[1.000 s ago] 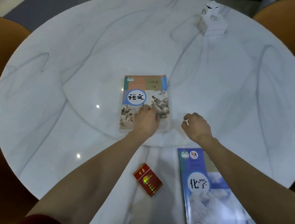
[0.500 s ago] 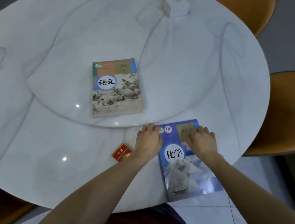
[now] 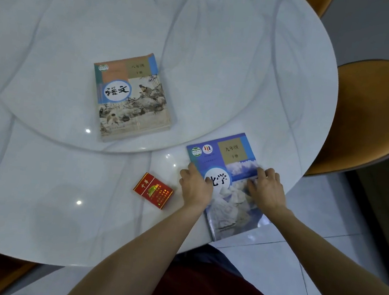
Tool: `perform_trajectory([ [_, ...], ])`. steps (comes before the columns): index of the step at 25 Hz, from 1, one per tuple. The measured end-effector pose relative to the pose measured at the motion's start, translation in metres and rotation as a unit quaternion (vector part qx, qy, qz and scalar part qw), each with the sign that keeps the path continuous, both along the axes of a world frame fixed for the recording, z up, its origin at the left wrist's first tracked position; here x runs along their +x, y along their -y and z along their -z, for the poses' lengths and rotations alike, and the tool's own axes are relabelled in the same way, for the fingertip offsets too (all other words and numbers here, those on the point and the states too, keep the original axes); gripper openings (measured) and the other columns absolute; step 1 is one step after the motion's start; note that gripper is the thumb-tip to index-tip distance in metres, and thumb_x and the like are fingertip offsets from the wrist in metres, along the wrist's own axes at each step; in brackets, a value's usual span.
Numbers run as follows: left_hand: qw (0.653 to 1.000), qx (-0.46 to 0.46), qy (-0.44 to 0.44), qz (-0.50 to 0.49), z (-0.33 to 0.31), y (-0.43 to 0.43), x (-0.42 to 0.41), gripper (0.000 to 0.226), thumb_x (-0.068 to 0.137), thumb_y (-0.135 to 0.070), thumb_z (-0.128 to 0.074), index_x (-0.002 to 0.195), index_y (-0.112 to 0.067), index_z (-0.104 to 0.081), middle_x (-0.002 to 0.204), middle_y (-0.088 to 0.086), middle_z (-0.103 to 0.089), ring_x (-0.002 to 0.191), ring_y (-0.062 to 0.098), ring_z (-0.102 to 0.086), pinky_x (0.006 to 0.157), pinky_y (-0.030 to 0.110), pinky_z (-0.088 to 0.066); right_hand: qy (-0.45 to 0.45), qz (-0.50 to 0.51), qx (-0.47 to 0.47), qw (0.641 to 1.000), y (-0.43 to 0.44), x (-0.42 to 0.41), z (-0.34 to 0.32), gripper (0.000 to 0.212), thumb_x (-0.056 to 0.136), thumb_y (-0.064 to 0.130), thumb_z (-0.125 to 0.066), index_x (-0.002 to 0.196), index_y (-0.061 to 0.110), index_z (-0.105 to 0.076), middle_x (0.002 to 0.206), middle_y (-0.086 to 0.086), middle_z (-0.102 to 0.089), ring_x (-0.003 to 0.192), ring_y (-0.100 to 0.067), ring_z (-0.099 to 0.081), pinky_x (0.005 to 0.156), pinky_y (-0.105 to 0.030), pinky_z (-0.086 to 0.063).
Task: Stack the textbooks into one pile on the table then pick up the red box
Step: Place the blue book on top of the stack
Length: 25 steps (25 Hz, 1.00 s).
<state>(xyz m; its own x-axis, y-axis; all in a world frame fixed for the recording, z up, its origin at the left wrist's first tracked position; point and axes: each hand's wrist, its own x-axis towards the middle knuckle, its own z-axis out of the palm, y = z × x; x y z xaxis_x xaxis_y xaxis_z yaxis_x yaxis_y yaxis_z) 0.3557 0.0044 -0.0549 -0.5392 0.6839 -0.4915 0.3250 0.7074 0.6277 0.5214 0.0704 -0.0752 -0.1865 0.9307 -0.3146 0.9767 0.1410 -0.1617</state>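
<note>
Head view: my left hand [image 3: 196, 187] grips the left edge of the blue chemistry textbook [image 3: 229, 183], fingers curled at the edge, thumb on the cover. My right hand [image 3: 266, 190] lies flat on the cover's right half, fingers spread, closed on nothing. The book sits at the near right rim of the white marble table [image 3: 38, 190], its near corner overhanging. The red box [image 3: 153, 190] lies just left of my left hand, not touching. The Chinese textbook [image 3: 131, 96] lies apart on the raised turntable [image 3: 210, 64], face up.
</note>
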Motion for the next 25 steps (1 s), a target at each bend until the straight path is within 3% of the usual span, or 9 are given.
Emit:
perform_trajectory([
  [3,0.984,0.003,0.114,-0.135,0.002,-0.005,0.001,0.05,0.086,-0.013,-0.06,0.131,-0.005,-0.041,0.128,0.02,-0.05,0.111,0.039,-0.058,0.094,0.047,-0.052,-0.045,0.05,-0.019,0.998,-0.003,-0.001,0.001,0.042,0.091,0.025,-0.049,0.128,0.004,-0.044,0.123,-0.022,-0.048,0.114,-0.038,-0.044,0.092,-0.048,-0.045],
  [5,0.971,0.009,0.162,-0.174,0.003,-0.005,0.001,0.037,0.086,-0.014,-0.06,0.121,-0.003,-0.053,0.12,0.019,-0.063,0.104,0.036,-0.063,0.089,0.042,-0.055,-0.067,0.075,-0.036,0.994,-0.005,0.001,0.003,0.042,0.092,0.027,-0.05,0.128,0.006,-0.044,0.124,-0.02,-0.048,0.115,-0.035,-0.045,0.096,-0.047,-0.045],
  [7,0.968,0.024,0.202,-0.149,0.0,0.001,0.006,0.032,0.087,-0.011,-0.058,0.119,-0.008,-0.057,0.117,0.012,-0.067,0.104,0.031,-0.064,0.089,0.037,-0.053,-0.079,0.097,-0.043,0.991,-0.008,0.002,0.004,0.04,0.091,0.027,-0.053,0.125,0.007,-0.046,0.125,-0.02,-0.048,0.114,-0.034,-0.047,0.096,-0.045,-0.046],
  [12,0.966,0.104,0.232,-0.039,-0.011,0.018,0.018,0.059,0.094,0.001,-0.04,0.144,-0.027,-0.028,0.122,-0.005,-0.054,0.11,0.016,-0.052,0.094,0.029,-0.044,-0.143,0.162,-0.064,0.974,-0.016,0.009,0.003,0.031,0.089,0.017,-0.054,0.116,0.004,-0.058,0.12,-0.022,-0.055,0.098,-0.033,-0.055,0.086,-0.036,-0.046],
  [15,0.96,0.157,0.23,-0.016,-0.01,0.014,0.003,0.06,0.093,0.004,-0.039,0.143,-0.029,-0.032,0.135,0.002,-0.055,0.121,0.02,-0.054,0.102,0.033,-0.045,-0.222,0.234,-0.095,0.942,-0.015,0.011,-0.003,0.028,0.089,0.017,-0.055,0.114,0.007,-0.059,0.11,-0.013,-0.064,0.094,-0.028,-0.06,0.085,-0.037,-0.052],
  [18,0.947,0.193,0.258,-0.008,-0.022,0.009,-0.023,0.058,0.096,0.004,-0.04,0.143,-0.029,-0.036,0.137,0.002,-0.055,0.125,0.018,-0.053,0.099,0.027,-0.047,-0.361,0.29,-0.142,0.875,-0.013,0.006,-0.015,0.022,0.089,0.018,-0.061,0.109,0.012,-0.056,0.11,-0.014,-0.064,0.098,-0.032,-0.062,0.088,-0.046,-0.055],
  [20,0.937,0.22,0.272,-0.016,-0.034,0.005,-0.044,0.055,0.096,0.005,-0.042,0.139,-0.029,-0.041,0.133,-0.001,-0.057,0.122,0.016,-0.055,0.1,0.028,-0.046,-0.439,0.29,-0.161,0.835,-0.013,-0.007,-0.033,0.019,0.089,0.014,-0.062,0.106,0.012,-0.054,0.104,-0.015,-0.064,0.093,-0.031,-0.062,0.077,-0.041,-0.056],
  [23,0.933,0.245,0.26,-0.045,-0.051,-0.001,-0.077,0.054,0.096,0.004,-0.045,0.131,-0.037,-0.045,0.116,-0.007,-0.062,0.101,0.006,-0.061,0.084,0.019,-0.048,-0.499,0.256,-0.17,0.81,-0.022,-0.031,-0.062,0.021,0.089,0.005,-0.06,0.11,0.008,-0.057,0.088,-0.011,-0.062,0.081,-0.026,-0.061,0.071,-0.033,-0.053],
  [25,0.93,0.254,0.251,-0.082,-0.06,-0.006,-0.101,0.05,0.095,0.003,-0.046,0.137,-0.025,-0.043,0.111,-0.006,-0.062,0.092,0.0,-0.061,0.072,0.013,-0.051,-0.527,0.228,-0.181,0.798,-0.032,-0.056,-0.08,0.024,0.087,-0.002,-0.059,0.11,0.008,-0.058,0.082,-0.01,-0.061,0.075,-0.024,-0.06,0.07,-0.032,-0.052],
])
